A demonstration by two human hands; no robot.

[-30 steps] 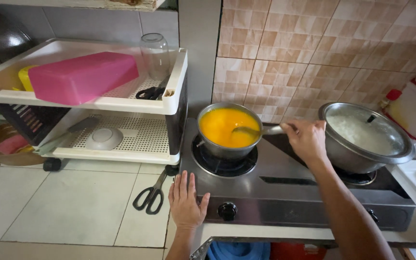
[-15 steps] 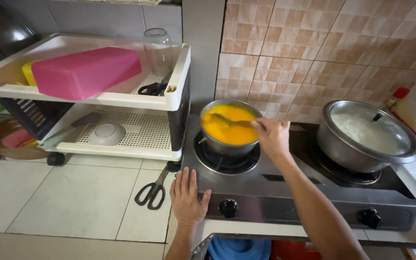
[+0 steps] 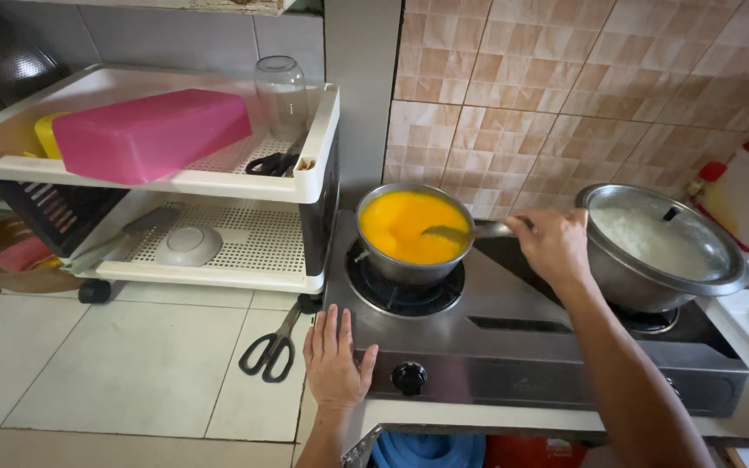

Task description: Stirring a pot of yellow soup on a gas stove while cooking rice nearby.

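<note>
Right hand (image 3: 553,244) is closed around the handle of a spoon (image 3: 465,232), whose bowl sits in the yellow liquid of the pot (image 3: 413,232). The pot stands on the left burner (image 3: 402,293) of the stove (image 3: 513,347), close to the stove's back edge and the tiled wall (image 3: 582,95). The right forearm crosses the stove's middle, between the two burners.

Left hand (image 3: 333,360) lies flat, fingers spread, holding nothing. It rests on the counter (image 3: 132,364) at the stove's front left corner, its thumb touching or nearly touching the stove's front face, just left of the knob (image 3: 409,378).

A lidded pan (image 3: 662,251) occupies the right burner, its rim just beside the right hand's knuckles; whether they touch cannot be told. Its right side reaches the stove's right edge.

Scissors (image 3: 276,347) lie on the counter just left of the left hand, apart from it. Open tiled counter extends left and forward of the scissors.

A two-tier rack (image 3: 314,186) stands against the stove's left side, near the pot. The upper tier holds a pink box (image 3: 151,134), a jar (image 3: 281,87) and a second pair of scissors (image 3: 272,163); the lower tier holds a bowl (image 3: 188,246), upturned.
</note>
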